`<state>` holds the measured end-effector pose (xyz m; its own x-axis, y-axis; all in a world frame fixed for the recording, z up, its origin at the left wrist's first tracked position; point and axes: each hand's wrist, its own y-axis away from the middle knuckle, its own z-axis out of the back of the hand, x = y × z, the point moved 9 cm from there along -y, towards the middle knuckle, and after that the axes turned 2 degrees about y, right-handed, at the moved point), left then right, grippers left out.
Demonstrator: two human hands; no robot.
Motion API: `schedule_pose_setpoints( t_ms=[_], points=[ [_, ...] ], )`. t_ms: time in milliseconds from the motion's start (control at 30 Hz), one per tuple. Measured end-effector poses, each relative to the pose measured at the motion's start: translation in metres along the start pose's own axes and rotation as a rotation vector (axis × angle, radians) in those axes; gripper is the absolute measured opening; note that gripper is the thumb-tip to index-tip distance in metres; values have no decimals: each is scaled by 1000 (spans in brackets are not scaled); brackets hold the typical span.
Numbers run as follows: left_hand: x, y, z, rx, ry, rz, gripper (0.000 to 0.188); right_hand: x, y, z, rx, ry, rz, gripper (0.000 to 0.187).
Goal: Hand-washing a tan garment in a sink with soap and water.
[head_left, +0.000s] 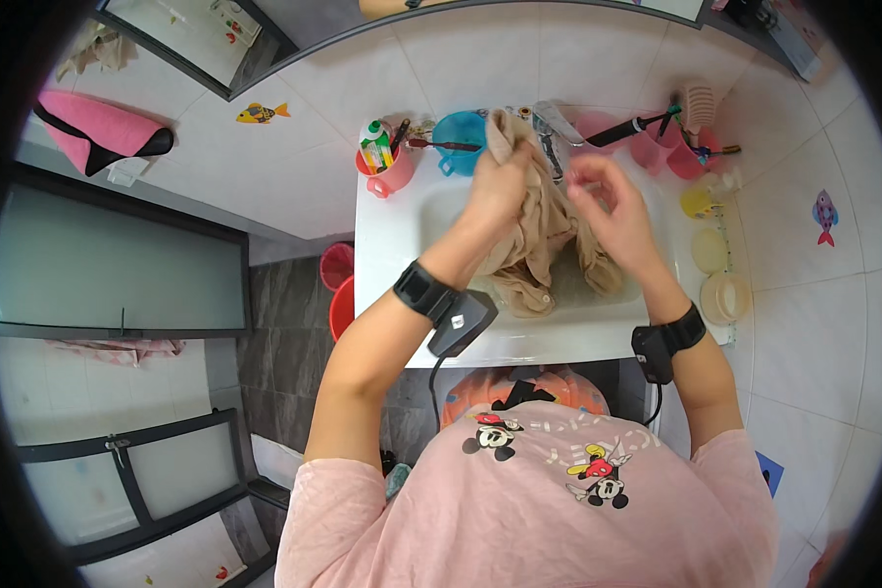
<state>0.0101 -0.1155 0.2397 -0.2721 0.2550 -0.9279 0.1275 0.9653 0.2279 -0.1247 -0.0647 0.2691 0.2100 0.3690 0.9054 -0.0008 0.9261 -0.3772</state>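
My left hand [503, 188] is closed around the upper part of a beige cloth garment [537, 230] and holds it up over the white sink [431, 333]. The garment hangs in wrinkled folds, and its lower end lies down in the basin, in what looks like water. To the right of the cloth, my right hand [612, 208] is raised near the metal faucet [553, 132]. Its fingers are bent and slightly blurred, with a gap between them and the thumb, and I see nothing in them. Both wrists wear black straps with small boxes.
Along the sink's back edge stand a pink cup [390, 176] with tubes, a blue cup [458, 132] with a brush across it, and pink cups [684, 160] with brushes. Several round containers [723, 297] line the right edge. Red buckets [341, 309] stand on the floor at left.
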Motion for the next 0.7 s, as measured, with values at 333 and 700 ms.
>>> schedule_pose_setpoints(
  t_ms=[333,700],
  points=[
    [-127,72,-55,31,493,-264,17,-120,95,-86,118,267,-63,60],
    [-122,44,128,-192,418,-281,16,-102,38,55,-20,413,-283,18]
  ],
)
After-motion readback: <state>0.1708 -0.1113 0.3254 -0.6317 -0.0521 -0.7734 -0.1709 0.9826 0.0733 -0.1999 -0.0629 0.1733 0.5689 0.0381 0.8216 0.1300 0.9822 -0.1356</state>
